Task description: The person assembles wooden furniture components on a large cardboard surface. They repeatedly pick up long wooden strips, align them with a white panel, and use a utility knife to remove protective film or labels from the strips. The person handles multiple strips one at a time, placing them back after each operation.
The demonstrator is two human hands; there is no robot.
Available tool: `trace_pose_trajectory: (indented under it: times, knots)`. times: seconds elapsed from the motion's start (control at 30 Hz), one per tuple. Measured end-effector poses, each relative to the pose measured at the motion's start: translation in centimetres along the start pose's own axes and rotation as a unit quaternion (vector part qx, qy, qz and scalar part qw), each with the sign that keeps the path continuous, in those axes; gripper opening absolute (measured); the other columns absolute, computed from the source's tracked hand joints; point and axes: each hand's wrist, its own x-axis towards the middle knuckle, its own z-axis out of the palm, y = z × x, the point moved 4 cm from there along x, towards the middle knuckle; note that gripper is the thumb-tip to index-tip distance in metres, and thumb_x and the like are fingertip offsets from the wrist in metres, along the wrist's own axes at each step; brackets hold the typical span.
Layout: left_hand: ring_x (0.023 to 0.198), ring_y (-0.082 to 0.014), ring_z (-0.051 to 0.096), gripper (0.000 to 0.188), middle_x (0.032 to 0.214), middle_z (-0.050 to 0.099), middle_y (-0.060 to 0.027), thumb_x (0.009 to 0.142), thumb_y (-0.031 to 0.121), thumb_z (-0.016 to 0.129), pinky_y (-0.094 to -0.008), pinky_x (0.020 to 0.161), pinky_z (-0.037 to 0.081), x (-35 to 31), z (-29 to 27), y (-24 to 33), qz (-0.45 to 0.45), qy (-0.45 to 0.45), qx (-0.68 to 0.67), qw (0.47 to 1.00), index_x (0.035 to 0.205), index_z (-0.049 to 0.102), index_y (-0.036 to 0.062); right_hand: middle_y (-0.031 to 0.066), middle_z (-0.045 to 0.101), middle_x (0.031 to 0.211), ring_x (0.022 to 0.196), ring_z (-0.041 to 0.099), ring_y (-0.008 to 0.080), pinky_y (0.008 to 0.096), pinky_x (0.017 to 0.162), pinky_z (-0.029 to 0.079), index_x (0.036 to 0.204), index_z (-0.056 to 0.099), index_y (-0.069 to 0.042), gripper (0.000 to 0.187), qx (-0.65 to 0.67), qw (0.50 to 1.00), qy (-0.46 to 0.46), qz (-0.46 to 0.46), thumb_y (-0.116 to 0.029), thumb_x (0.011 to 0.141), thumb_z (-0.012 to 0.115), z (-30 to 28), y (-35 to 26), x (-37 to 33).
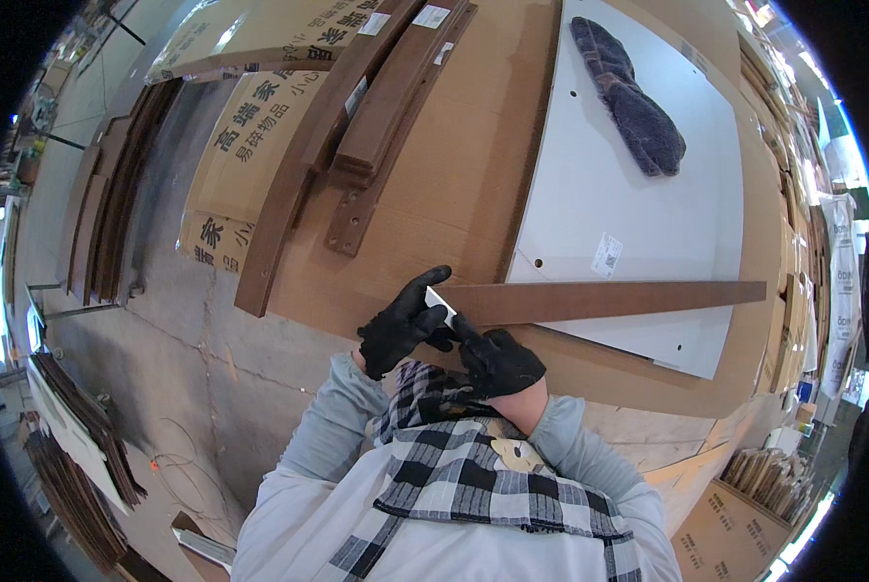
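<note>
Both my hands wear black gloves and meet at the left end of a long brown board (599, 300). Between them is a small flat white piece (440, 305), perhaps a label. My left hand (402, 322) grips it from the left, its index finger reaching over the top. My right hand (500, 362) is closed, fingertips at the lower end of the piece. Lying across the cardboard sheet, the board rests partly on a white panel (638, 223) with small holes and a printed sticker. Its end beside my gloves is partly hidden.
A dark fuzzy cloth or glove (633, 107) lies on the white panel. More brown boards (386, 116) with white labels lie on the cardboard (454, 194) at the upper left. Beyond are a printed carton (250, 136) and stacked dark boards (114, 194). Flattened cartons (730, 529) stand lower right.
</note>
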Motion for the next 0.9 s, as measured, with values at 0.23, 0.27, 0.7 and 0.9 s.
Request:
trace_pose_trajectory:
  times: [0.23,0.27,0.7,0.9]
  knots:
    - [0.08,-0.0203,0.065,0.05,0.099,0.06,-0.0114,0.091,0.021,0.056,-0.0264,0.057,0.051,0.3,0.0,-0.1,-0.015,0.041,-0.016,0.999,0.134,0.036,0.0041,0.0157,0.057,0.084,0.072,0.061,0.0316,0.0386,0.061,0.049,0.132,0.05,-0.017,0.052,0.044,0.998,0.028,0.029,-0.009,0.081,0.06,-0.3,-0.2,0.2]
    - [0.079,-0.0205,0.066,0.049,0.099,0.06,-0.0112,0.091,0.021,0.056,-0.0258,0.055,0.05,0.3,0.1,0.0,-0.022,0.047,-0.02,0.998,0.133,0.038,0.0037,0.0159,0.057,0.084,0.072,0.061,0.0319,0.0388,0.061,0.049,0.132,0.05,-0.017,0.052,0.05,0.998,0.035,0.03,-0.009,0.082,0.06,-0.2,0.0,0.1]
    - [0.058,-0.0177,0.064,0.048,0.093,0.062,-0.0113,0.081,0.021,0.069,-0.0233,0.041,0.042,0.5,1.4,-0.1,-0.029,0.165,0.011,0.986,0.12,0.045,0.0042,0.0156,0.059,0.09,0.076,0.06,0.0304,0.0392,0.064,0.049,0.128,0.052,-0.014,0.048,-0.009,0.998,0.038,0.051,-0.008,0.081,0.059,-0.5,-0.1,-0.8]
    - [0.054,-0.0171,0.062,0.048,0.091,0.062,-0.0116,0.082,0.024,0.069,-0.0247,0.041,0.043,0.8,1.7,-0.1,-0.042,0.184,0.043,0.981,0.118,0.046,0.0045,0.0155,0.061,0.103,0.08,0.058,0.0298,0.0382,0.068,0.049,0.11,0.06,-0.004,0.029,-0.081,0.988,0.128,0.022,-0.005,0.081,0.054,-1.4,4.1,-3.0]
